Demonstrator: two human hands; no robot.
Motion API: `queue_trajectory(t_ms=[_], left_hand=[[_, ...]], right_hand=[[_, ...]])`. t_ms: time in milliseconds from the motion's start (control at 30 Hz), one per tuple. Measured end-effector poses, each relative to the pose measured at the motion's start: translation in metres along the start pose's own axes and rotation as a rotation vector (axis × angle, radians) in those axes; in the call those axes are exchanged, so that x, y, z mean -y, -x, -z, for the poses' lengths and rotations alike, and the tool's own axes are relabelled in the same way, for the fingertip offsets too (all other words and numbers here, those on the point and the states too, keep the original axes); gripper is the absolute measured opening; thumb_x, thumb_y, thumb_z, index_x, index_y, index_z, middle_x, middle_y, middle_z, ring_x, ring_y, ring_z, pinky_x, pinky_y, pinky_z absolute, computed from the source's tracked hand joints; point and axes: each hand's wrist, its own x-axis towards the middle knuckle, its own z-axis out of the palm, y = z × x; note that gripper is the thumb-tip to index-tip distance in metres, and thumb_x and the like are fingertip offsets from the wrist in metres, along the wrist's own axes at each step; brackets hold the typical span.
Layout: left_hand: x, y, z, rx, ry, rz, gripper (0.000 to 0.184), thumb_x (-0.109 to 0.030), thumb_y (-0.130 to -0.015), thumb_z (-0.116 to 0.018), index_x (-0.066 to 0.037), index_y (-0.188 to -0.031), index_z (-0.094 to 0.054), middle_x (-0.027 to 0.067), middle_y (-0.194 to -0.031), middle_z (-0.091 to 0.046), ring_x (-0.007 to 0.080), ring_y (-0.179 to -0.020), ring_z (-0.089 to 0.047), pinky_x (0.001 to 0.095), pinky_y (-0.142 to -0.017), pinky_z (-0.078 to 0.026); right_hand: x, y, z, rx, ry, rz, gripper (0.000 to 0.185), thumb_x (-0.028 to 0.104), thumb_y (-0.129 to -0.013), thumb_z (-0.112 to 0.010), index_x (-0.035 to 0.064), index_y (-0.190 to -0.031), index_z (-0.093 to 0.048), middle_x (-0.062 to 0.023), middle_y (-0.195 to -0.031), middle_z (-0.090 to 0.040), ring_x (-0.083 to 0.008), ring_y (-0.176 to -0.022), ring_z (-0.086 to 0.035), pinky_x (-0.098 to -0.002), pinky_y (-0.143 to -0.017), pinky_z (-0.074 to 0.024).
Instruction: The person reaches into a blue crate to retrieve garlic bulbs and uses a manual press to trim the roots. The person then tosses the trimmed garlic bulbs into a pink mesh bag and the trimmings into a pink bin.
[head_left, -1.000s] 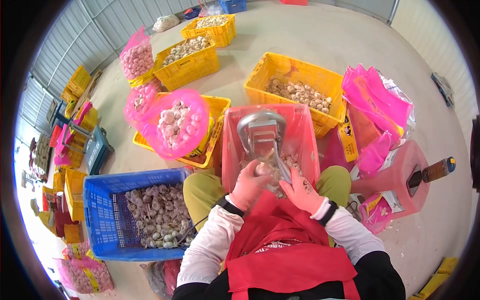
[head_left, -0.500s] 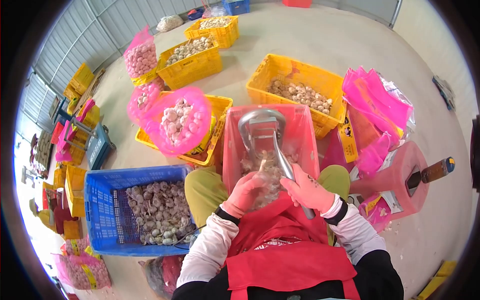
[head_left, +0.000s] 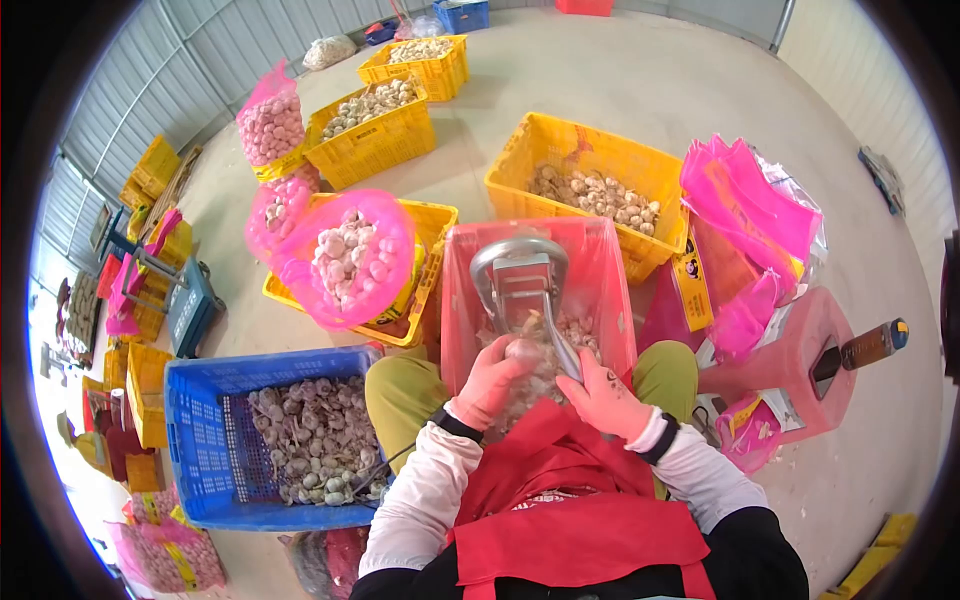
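Note:
My left hand [head_left: 492,382], in a pinkish glove, is closed around a garlic bulb [head_left: 522,350] just below the cutter's jaws. My right hand [head_left: 608,398] is wrapped round the long lever handle [head_left: 563,350] of a metal cutter [head_left: 520,262], which stands over the red crate [head_left: 463,270] between my knees. Loose garlic and trimmings [head_left: 580,335] lie in that crate, partly hidden by my hands. The far end of the handle is covered by my right hand.
To my left is a blue crate [head_left: 205,440] of untrimmed garlic bulbs [head_left: 315,430]. A pink mesh bag [head_left: 350,260] of garlic rests on a yellow crate. Ahead stands another yellow crate [head_left: 520,165]; at right are pink bags [head_left: 750,200] and a red stool [head_left: 800,370].
The bulb shows its round side now, where a pale stem pointed up at the cutter before. My right hand has shifted slightly left and down, and the handle end beneath it no longer shows.

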Motion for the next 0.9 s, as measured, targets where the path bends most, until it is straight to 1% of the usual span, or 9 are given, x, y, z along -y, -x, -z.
queue_trajectory(t_ms=[100,233,300,367,433,567,633,767,900], left_hand=[[0.004,-0.002,0.005,0.028,0.002,0.011,0.038,-0.015,-0.082,-0.064,0.000,-0.116,-0.055,0.0010,-0.095,-0.060,0.0098,-0.082,-0.057,0.0235,-0.075,-0.046],[0.015,0.020,0.015,0.063,0.143,0.120,0.036,-0.023,-0.085,-0.063,-0.003,-0.114,-0.055,0.0004,-0.093,-0.060,0.0104,-0.078,-0.055,0.0237,-0.070,-0.044],[0.025,0.028,0.014,0.157,0.677,0.190,0.038,-0.037,-0.090,-0.059,-0.006,-0.111,-0.055,0.0007,-0.092,-0.060,0.0122,-0.077,-0.053,0.0248,-0.067,-0.042],[0.036,0.029,0.017,0.164,0.607,0.178,0.041,-0.045,-0.093,-0.051,-0.007,-0.109,-0.055,0.0015,-0.093,-0.060,0.0135,-0.076,-0.052,0.0261,-0.065,-0.040],[0.036,0.028,0.012,0.089,0.546,0.194,0.045,-0.047,-0.095,-0.047,-0.007,-0.114,-0.054,0.0027,-0.098,-0.061,0.0132,-0.080,-0.054,0.0260,-0.067,-0.043],[0.014,0.041,-0.017,-0.034,0.426,0.118,0.052,-0.051,-0.096,-0.043,-0.007,-0.123,-0.051,0.0042,-0.106,-0.062,0.0136,-0.087,-0.057,0.0272,-0.073,-0.046],[0.005,0.049,-0.006,0.052,0.077,0.278,0.061,-0.054,-0.097,-0.037,-0.006,-0.135,-0.042,0.0096,-0.123,-0.056,0.0215,-0.110,-0.056,0.0341,-0.091,-0.047],[0.016,0.052,-0.016,0.062,0.105,-0.206,0.066,-0.031,-0.089,-0.064,-0.002,-0.140,-0.033,0.0091,-0.126,-0.053,0.0195,-0.114,-0.054,0.0323,-0.096,-0.044],[0.021,0.044,-0.005,0.089,0.190,-0.130,0.071,-0.022,-0.080,-0.075,-0.002,-0.136,-0.037,0.0074,-0.122,-0.054,0.0204,-0.111,-0.055,0.0322,-0.097,-0.044]], right_hand=[[-0.049,-0.018,-0.025,-0.147,0.066,0.107,0.046,0.020,-0.092,-0.056,-0.0017,-0.129,-0.038,-0.0278,-0.104,-0.060,-0.0423,-0.101,-0.058,-0.0431,-0.086,-0.0455],[-0.056,-0.023,-0.028,-0.138,0.074,0.112,0.051,0.019,-0.088,-0.060,-0.0008,-0.130,-0.038,-0.0256,-0.109,-0.058,-0.0430,-0.101,-0.056,-0.0434,-0.085,-0.0453],[-0.046,-0.018,-0.028,-0.208,0.243,0.098,0.052,0.019,-0.086,-0.062,0.0010,-0.130,-0.040,-0.0237,-0.112,-0.057,-0.0425,-0.102,-0.055,-0.0433,-0.086,-0.0447],[-0.019,-0.010,-0.021,-0.280,0.419,0.082,0.053,0.019,-0.084,-0.064,0.0028,-0.129,-0.042,-0.0218,-0.114,-0.055,-0.0419,-0.102,-0.054,-0.0432,-0.086,-0.0442],[0.013,-0.002,-0.012,-0.361,0.584,0.482,0.058,0.020,-0.080,-0.067,0.0038,-0.130,-0.044,-0.0218,-0.123,-0.048,-0.0420,-0.106,-0.051,-0.0436,-0.091,-0.0430],[0.013,-0.009,-0.026,-0.064,0.228,0.395,0.052,0.013,-0.077,-0.070,0.0065,-0.125,-0.051,-0.0173,-0.120,-0.051,-0.0371,-0.104,-0.053,-0.0400,-0.088,-0.0460],[0.008,-0.011,-0.029,-0.110,0.094,0.350,0.051,0.008,-0.079,-0.069,0.0060,-0.126,-0.050,-0.0156,-0.118,-0.053,-0.0304,-0.102,-0.056,-0.0355,-0.083,-0.0485],[0.009,-0.007,-0.032,-0.077,-0.192,0.118,0.048,0.011,-0.078,-0.072,0.0041,-0.122,-0.053,-0.0172,-0.116,-0.056,-0.0314,-0.101,-0.058,-0.0350,-0.084,-0.0483],[0.021,-0.005,-0.023,-0.144,0.062,0.225,0.051,0.014,-0.078,-0.071,0.0022,-0.124,-0.051,-0.0187,-0.120,-0.055,-0.0346,-0.101,-0.057,-0.0376,-0.085,-0.0480]])
